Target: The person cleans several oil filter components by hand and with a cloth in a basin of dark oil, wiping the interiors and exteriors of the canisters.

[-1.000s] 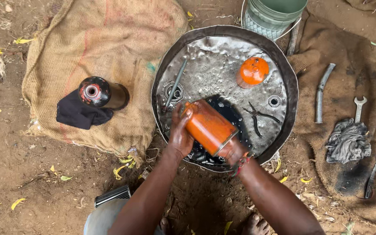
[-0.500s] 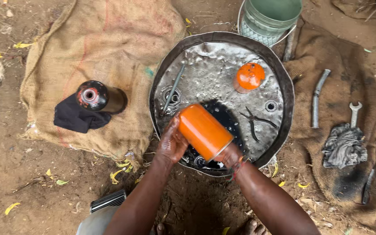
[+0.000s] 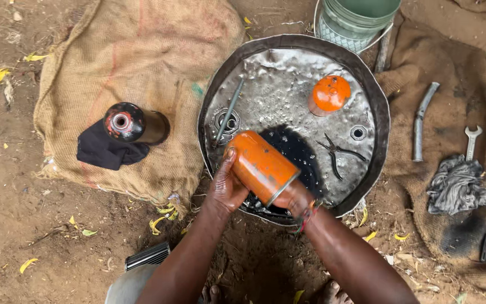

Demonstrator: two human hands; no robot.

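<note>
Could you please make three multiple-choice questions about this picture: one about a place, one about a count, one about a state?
1. Where do the pliers lie?
A. in the round metal pan
B. on the burlap sack at the left
C. in the green bucket

2. How many orange canisters are in view?
A. one
B. two
C. four

3. How is the orange canister between the hands kept?
A. standing alone on the soil
B. held tilted over the dark liquid in the pan
C. lying on the grey rag

Answers:
1. A: the pliers rest on the pan floor, right of the dark pool.
2. B: one is in the hands, and a second orange canister stands further back in the pan.
3. B: the left hand grips its side and the right hand its lower end, and it slants above the pool.
</note>
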